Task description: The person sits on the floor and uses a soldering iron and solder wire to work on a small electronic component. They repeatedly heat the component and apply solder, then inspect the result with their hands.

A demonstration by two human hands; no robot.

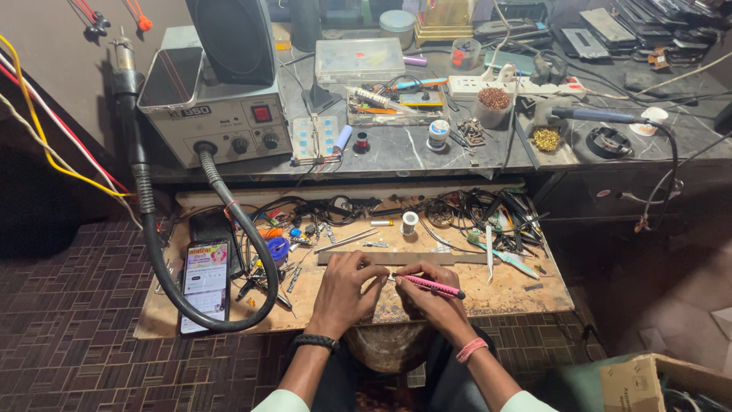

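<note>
My left hand (349, 291) rests on the wooden work board (503, 294), fingers curled and pinching a small part that I cannot make out. A black band sits on that wrist. My right hand (431, 301) grips a pink pen-shaped tool (435, 286), whose tip points left toward the left fingers. A pink band is on the right wrist. The two hands almost touch near the board's front edge, just in front of a long flat metal strip (404, 258).
A lit smartphone (205, 284) lies at the board's left, ringed by a black hose (255, 252) from the grey rework station (221, 114). Cables, tweezers (489, 255) and small tools clutter the board's back. A cardboard box (656, 381) stands lower right.
</note>
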